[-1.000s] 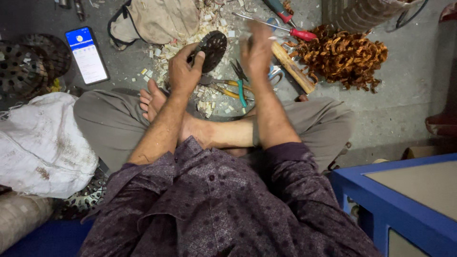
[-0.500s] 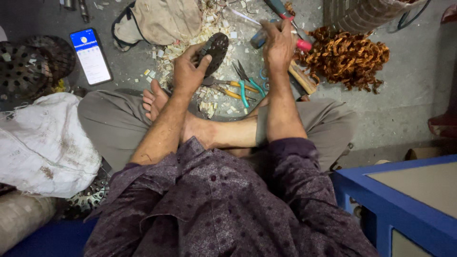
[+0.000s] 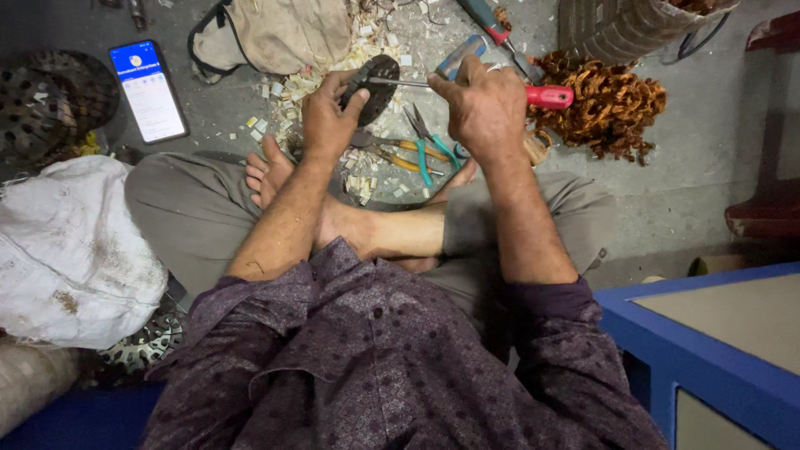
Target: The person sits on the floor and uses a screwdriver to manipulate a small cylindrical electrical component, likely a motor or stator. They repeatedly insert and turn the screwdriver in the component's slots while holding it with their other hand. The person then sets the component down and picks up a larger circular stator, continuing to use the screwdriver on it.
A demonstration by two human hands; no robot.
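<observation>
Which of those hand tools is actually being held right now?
The red-handled screwdriver, gripped by the right hand. The green-handled pliers and yellow-handled pliers lie untouched on the floor.

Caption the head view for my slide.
Left hand holds a dark disc; right hand grips a screwdriver.

Left hand (image 3: 332, 117): extended forward, fingers curled in a grip, palm turned down | Right hand (image 3: 486, 107): raised beside it, closed in a fist, knuckles up | Forearms: bare, stretched out from rolled purple sleeves | Legs: crossed, bare feet tucked beneath the wrists.
</observation>
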